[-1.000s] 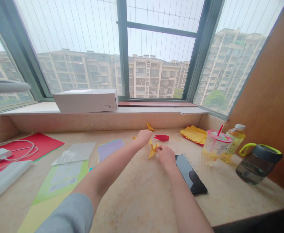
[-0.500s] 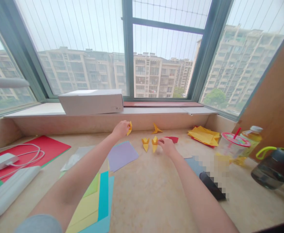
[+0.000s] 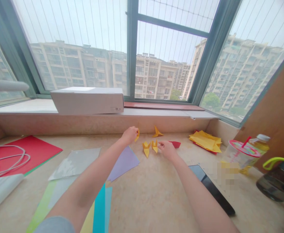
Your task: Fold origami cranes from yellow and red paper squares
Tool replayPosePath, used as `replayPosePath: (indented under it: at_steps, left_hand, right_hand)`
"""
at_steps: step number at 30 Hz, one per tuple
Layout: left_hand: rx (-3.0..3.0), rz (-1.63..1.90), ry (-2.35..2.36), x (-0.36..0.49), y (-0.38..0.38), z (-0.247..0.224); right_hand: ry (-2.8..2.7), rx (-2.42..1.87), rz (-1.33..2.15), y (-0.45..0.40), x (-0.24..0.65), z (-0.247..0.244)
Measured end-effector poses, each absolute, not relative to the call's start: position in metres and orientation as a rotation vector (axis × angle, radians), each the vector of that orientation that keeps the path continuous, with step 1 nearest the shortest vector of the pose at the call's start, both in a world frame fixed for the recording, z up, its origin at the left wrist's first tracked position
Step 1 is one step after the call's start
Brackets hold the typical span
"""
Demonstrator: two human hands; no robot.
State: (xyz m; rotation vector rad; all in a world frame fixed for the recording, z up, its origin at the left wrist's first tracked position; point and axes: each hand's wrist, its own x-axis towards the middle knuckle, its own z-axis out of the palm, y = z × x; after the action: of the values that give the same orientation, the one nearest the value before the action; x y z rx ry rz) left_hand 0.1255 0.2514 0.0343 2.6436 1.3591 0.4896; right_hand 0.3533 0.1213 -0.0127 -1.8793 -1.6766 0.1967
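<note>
yellow fold [image 3: 137, 134] pinched in left hand [image 3: 130, 135]; right hand [image 3: 168, 149] by second fold [image 3: 154, 147], grip unclear; bottle [image 3: 260, 145] holds yellow drink [image 3: 245, 170] behind cup [image 3: 232, 153]; phone [image 3: 214, 191] beside arm [image 3: 196, 191].

Head-worn view, forward and downward

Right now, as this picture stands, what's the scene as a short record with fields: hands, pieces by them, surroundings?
Left hand: holds a small yellow folded-paper piece
Right hand: fingertips beside a yellow pointed paper figure; contact unclear
Left of that figure: a matching yellow paper figure
Farther back: a yellow winged paper shape
Partly behind right hand: a red folded-paper piece
Far right: a clear plastic cup with a red straw
Windowsill: a long white box
</note>
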Motion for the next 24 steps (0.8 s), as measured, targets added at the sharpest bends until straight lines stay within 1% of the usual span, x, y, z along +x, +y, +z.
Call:
replayPosePath:
  at_steps: [8,13,16,20,24]
  left_hand:
    - [2.671,0.447,1.246,0.165,0.269,0.033]
    - [2.687,0.48,1.207,0.197,0.283,0.026]
    - [2.69,0.589,1.192,0.208,0.284,0.022]
    - [2.688,0.809,1.19,0.191,0.273,0.03]
    - [2.735,0.88,1.131,0.141,0.248,0.055]
  right_hand:
    - [-1.708,-1.976,0.003,0.108,0.414,0.033]
    - [-1.733,-1.982,-0.061,0.111,0.438,0.04]
    - [-1.776,-1.97,-0.107,0.107,0.433,0.04]
    - [-1.813,-1.965,-0.198,0.093,0.426,0.042]
    - [-1.807,-2.071,-0.238,0.083,0.435,0.04]
